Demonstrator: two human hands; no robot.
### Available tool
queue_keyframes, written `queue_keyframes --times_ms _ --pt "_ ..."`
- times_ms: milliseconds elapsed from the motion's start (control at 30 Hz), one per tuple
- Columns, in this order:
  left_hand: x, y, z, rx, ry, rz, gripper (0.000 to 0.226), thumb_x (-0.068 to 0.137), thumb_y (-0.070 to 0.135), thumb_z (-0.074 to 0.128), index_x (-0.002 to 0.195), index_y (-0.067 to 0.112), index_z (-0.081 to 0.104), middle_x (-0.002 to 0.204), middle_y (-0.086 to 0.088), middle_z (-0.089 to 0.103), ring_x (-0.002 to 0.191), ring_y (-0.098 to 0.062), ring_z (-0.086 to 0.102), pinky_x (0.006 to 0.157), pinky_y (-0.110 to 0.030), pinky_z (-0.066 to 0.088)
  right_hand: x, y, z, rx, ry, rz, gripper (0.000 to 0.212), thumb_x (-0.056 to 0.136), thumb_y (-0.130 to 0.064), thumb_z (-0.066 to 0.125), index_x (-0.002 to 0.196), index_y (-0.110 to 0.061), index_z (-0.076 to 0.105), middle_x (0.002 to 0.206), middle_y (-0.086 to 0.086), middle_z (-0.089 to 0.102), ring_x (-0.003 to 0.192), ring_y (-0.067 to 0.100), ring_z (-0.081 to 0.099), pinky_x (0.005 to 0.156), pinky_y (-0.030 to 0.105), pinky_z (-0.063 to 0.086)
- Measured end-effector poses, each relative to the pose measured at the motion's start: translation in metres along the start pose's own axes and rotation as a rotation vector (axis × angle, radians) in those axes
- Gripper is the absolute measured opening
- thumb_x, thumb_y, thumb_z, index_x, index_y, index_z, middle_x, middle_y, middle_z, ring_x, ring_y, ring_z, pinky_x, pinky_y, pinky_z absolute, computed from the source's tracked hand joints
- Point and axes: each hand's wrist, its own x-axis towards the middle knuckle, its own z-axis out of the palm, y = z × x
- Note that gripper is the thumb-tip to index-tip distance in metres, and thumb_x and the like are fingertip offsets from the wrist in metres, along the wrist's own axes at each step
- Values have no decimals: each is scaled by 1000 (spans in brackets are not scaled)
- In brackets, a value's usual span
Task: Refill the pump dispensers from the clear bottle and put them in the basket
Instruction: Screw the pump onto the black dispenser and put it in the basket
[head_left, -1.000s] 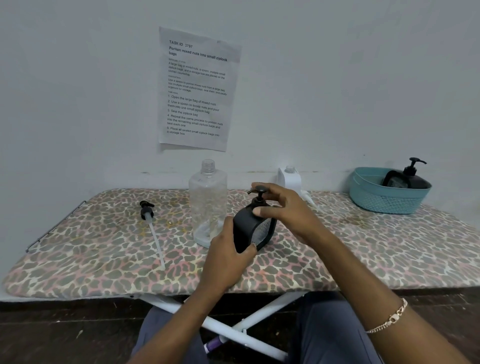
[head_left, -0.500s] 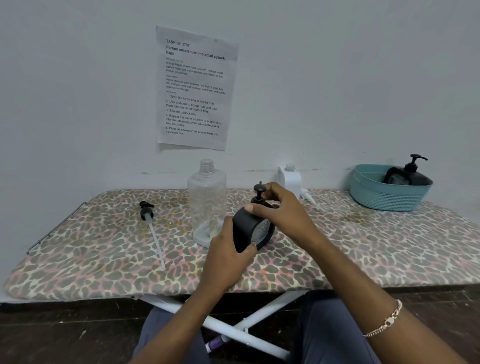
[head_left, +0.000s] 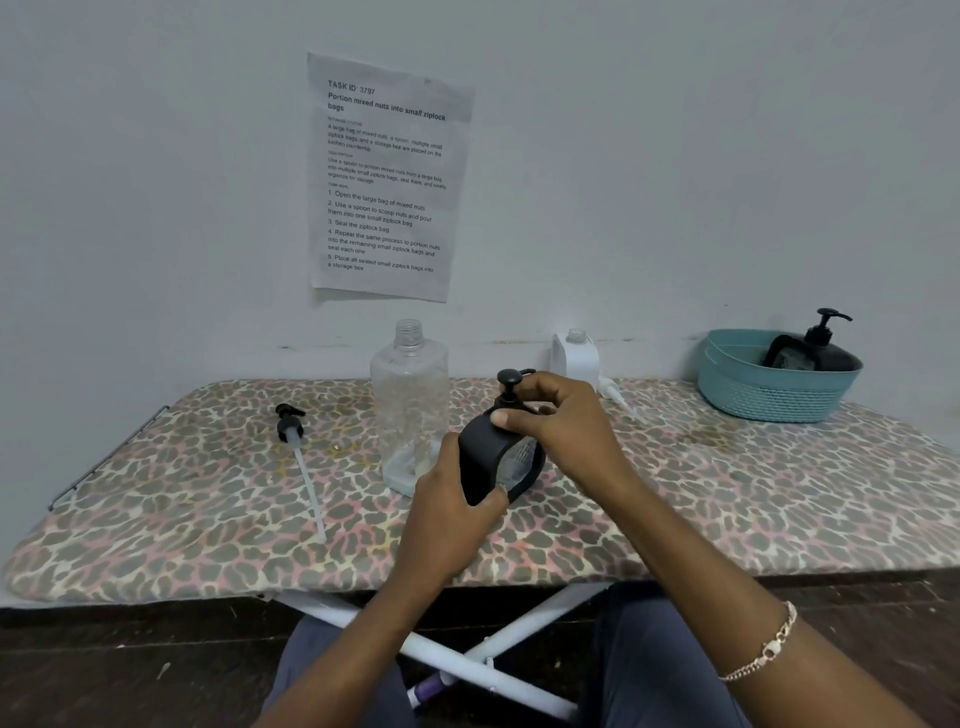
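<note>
Left hand (head_left: 457, 512) gripping squat black plastic pump dispenser (head_left: 485, 457), right hand (head_left: 558, 421) pinching its pump neck (head_left: 508, 399); looks rigid, slick: hold the body.

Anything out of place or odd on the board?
A loose pump head lies flat on the ironing board left of the uncapped clear bottle, fitted to nothing. The white dispenser at the back has no pump. The wall sheet is for portioning nuts. The left hand and right hand grip the black dispenser.
</note>
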Motion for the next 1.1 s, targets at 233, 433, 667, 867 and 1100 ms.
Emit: queue_keyframes --times_ms 233,433,667,867,1100 --pt "0 0 -1 -4 -20 4 43 90 26 76 122 32 48 99 11 69 85 -2 67 65 -17 52 4 -1 -13 -42 -237 30 32 97 -22 73 128 -25 71 125 -11 73 123 3 64 112 38 47" --pt "0 1 0 -11 -7 12 42 90 25 77 120 30 48 94 12 68 83 0 67 62 -14 49 4 1 -15 114 -249 58 33 94 -1 71 124 -15 74 122 -1 77 122 12 68 113 41 49" --pt "-1 2 -2 -66 26 -21 39 87 20 78 116 27 53 86 8 68 72 -3 64 58 -14 45 -10 0 19 205 93 104 42 83 0 82 122 -14 75 109 -3 80 105 8 75 101 35 58" --pt "0 2 -4 -68 -25 -15 41 89 23 78 120 29 53 96 10 70 84 -4 69 64 -17 51 1 2 -5 138 -166 71 29 91 -6 76 119 -15 77 119 -2 77 118 12 70 111 41 51" --pt "2 3 -5 -65 -43 16 41 89 22 78 121 27 54 96 11 69 84 -4 67 64 -15 49 5 7 -22 268 -376 76 32 97 -2 66 128 -10 69 129 9 73 129 20 64 112 35 48"
